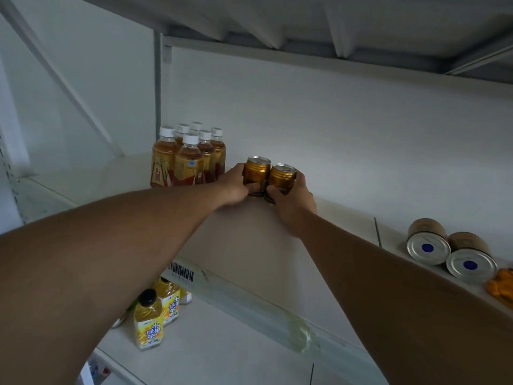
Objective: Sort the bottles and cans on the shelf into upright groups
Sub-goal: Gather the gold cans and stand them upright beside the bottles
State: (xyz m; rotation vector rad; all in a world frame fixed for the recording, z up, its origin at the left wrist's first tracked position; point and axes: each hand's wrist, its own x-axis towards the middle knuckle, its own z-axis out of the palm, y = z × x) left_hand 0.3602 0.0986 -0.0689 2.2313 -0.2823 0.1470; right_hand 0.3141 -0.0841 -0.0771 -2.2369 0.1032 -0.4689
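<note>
Two gold cans stand upright side by side on the white shelf. My left hand grips the left gold can; my right hand grips the right gold can. The two cans touch each other. Just left of them stands a tight group of several amber tea bottles with white caps, all upright. At the shelf's right end two more gold cans lie on their sides, the nearer can and the farther can, silver bottoms facing me.
An orange packet lies at the far right shelf edge. On the lower shelf stand yellow-labelled green tea bottles. A barcode label sits on the upper shelf's front rail. Another shelf hangs close overhead.
</note>
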